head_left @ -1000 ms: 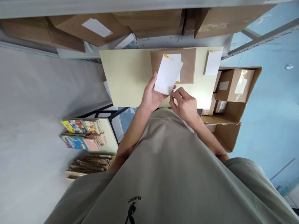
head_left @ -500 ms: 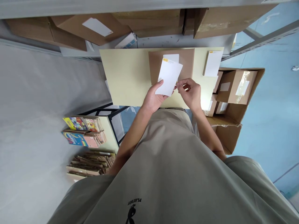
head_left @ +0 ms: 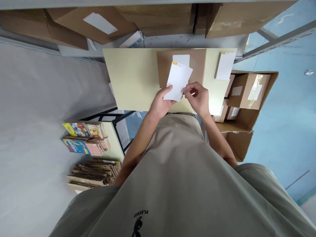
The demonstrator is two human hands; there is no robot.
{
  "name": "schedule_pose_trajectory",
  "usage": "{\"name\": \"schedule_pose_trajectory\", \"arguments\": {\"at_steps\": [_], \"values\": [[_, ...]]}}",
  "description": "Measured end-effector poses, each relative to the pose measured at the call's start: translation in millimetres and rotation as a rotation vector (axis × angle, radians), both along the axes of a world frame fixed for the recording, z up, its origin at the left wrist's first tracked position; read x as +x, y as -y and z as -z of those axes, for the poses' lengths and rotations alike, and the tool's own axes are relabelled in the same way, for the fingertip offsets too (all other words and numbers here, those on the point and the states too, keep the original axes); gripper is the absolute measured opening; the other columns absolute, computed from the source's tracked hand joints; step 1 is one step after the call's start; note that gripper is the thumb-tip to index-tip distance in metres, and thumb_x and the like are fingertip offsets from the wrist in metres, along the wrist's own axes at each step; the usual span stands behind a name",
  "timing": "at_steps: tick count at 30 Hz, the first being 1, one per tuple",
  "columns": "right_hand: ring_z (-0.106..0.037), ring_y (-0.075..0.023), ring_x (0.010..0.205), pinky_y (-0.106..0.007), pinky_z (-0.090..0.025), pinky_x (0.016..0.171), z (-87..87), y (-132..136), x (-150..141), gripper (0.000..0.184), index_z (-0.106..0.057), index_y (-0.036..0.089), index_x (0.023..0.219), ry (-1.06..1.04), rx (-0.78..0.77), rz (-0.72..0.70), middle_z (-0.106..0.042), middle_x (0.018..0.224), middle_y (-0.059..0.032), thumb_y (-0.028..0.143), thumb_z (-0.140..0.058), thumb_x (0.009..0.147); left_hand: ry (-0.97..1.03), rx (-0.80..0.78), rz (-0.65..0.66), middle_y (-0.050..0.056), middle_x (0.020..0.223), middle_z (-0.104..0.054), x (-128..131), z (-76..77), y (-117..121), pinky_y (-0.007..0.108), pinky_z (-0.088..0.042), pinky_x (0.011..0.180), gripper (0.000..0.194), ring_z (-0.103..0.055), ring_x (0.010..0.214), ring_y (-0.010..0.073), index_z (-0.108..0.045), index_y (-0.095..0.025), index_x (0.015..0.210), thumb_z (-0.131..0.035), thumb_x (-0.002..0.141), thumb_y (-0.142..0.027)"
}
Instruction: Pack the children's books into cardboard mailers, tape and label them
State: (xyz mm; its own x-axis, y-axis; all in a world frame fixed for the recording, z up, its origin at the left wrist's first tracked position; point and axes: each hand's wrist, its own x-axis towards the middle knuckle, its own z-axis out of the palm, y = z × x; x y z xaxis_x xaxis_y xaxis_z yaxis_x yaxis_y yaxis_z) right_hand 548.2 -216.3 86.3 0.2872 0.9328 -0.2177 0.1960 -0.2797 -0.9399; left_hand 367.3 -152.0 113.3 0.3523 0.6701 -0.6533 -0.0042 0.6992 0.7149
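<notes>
My left hand [head_left: 161, 102] is closed on a white label [head_left: 178, 80] with a small yellow mark and fine print at its top, the thumb lying on its face. At the label's right edge, my right hand [head_left: 197, 97] pinches with thumb and forefinger; exactly what lies between the fingertips is too small to see. Beneath and beyond the hands a brown cardboard box [head_left: 198, 65] rests on the pale yellow table [head_left: 133, 79]. Another white label [head_left: 181, 59] lies on the box's top, partly covered by the held one.
A stack of white labels [head_left: 225, 65] sits at the table's right end. Right of the table, an open carton [head_left: 268, 89] holds several smaller boxes. Cardboard boxes [head_left: 158, 19] line the grey shelf at the back. Lower left are bundled flattened cartons [head_left: 91, 174] and colourful packs [head_left: 79, 146].
My right hand has shifted slightly left, its fingertips now at the label's edge. The left hand keeps its hold on the label. The whole view has moved a little.
</notes>
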Motion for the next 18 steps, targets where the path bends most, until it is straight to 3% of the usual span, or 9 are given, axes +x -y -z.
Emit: {"name": "schedule_pose_trajectory", "arguments": {"at_steps": [4,10,13,18], "values": [[-0.073,-0.0195,0.083,-0.037,-0.065,0.074,-12.5,9,-12,0.030,-0.074,0.029,0.105,0.132,0.103,-0.104,-0.076,0.106,-0.0048,0.056,-0.071,0.116,-0.039,0.106,-0.069,0.008,0.141,-0.084,-18,15.9,-2,0.055,-0.059,0.129,0.052,-0.070,0.156,0.0384,-0.076,-0.029,0.123,-0.092,0.093,-0.068],[-0.075,-0.0192,0.083,-0.036,-0.064,0.073,-21.3,31,-28,0.013,-0.075,0.029,0.109,0.342,0.170,-0.280,-0.077,0.108,-0.0053,0.031,-0.065,0.117,-0.169,0.295,-0.094,0.006,0.105,-0.084,-47,28.9,-8,0.042,-0.065,0.107,0.050,-0.084,0.118,0.0282,-0.074,-0.027,0.102,-0.098,0.089,-0.069],[-0.075,-0.0198,0.083,-0.037,-0.067,0.075,-19.9,32,-23,0.015,-0.075,0.029,0.110,0.319,0.136,-0.253,-0.077,0.108,-0.0057,0.036,-0.065,0.119,-0.215,0.337,-0.035,0.004,0.095,-0.083,-50,30.6,-8,0.040,-0.068,0.100,0.053,-0.083,0.103,0.0258,-0.075,-0.025,0.096,-0.100,0.087,-0.071],[-0.076,-0.0230,0.088,-0.041,-0.071,0.080,-13.7,10,8,0.039,-0.076,0.030,0.111,0.206,0.073,-0.140,-0.078,0.105,-0.0057,0.068,-0.069,0.115,-0.265,0.433,0.081,0.005,0.099,-0.085,-37,41.9,-17,0.039,-0.070,0.100,0.051,-0.085,0.104,0.0239,-0.075,-0.024,0.101,-0.098,0.094,-0.069]]}}
